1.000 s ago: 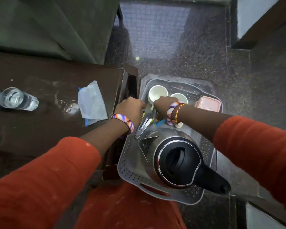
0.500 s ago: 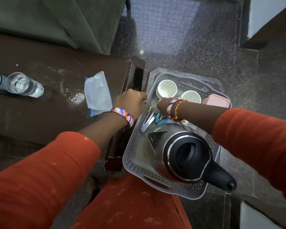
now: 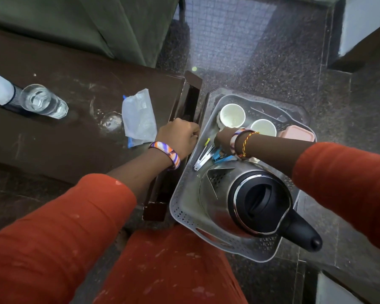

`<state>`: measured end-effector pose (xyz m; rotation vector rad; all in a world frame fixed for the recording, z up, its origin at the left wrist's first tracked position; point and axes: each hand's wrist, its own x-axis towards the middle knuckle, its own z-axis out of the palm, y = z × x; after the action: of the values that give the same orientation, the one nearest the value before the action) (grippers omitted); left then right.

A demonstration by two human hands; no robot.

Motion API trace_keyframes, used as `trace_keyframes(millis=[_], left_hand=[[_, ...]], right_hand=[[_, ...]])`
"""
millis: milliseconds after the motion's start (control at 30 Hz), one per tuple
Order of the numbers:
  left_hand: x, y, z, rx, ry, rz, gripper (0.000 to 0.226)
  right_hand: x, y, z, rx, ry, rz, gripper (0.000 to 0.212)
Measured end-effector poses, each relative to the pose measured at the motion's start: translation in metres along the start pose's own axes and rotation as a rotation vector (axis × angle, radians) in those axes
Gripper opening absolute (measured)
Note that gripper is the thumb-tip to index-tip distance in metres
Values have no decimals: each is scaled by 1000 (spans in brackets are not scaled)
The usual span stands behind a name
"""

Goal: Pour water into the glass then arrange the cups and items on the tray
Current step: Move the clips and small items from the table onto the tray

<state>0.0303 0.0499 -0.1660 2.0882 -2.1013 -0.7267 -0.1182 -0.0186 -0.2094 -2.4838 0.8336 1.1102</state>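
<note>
I see the left hand (image 3: 180, 137) clenched on the left rim of the grey tray (image 3: 180, 207), right at the table's (image 3: 75, 132) right edge. The right hand (image 3: 223, 140) reaches into the tray over the blue clips (image 3: 219, 157); I cannot tell its grasp. Two white cups (image 3: 232, 116) sit at the tray's far end, the kettle (image 3: 246, 198) at its near end. The glass (image 3: 43, 104) of water stands near the table's left edge.
</note>
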Motion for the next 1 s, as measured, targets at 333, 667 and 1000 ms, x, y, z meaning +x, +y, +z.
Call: trace_keyframes(millis=[333, 667, 1000], left_hand=[[0, -10, 3, -9, 3, -10, 25], [9, -12, 6, 20, -14, 39, 25], [7, 11, 28, 471, -248, 543, 29]], right_hand=[[-12, -9, -13, -308, -1, -110, 24], [-3, -1, -4, -389, -10, -119, 22], [7, 13, 22, -87, 158, -77, 14]])
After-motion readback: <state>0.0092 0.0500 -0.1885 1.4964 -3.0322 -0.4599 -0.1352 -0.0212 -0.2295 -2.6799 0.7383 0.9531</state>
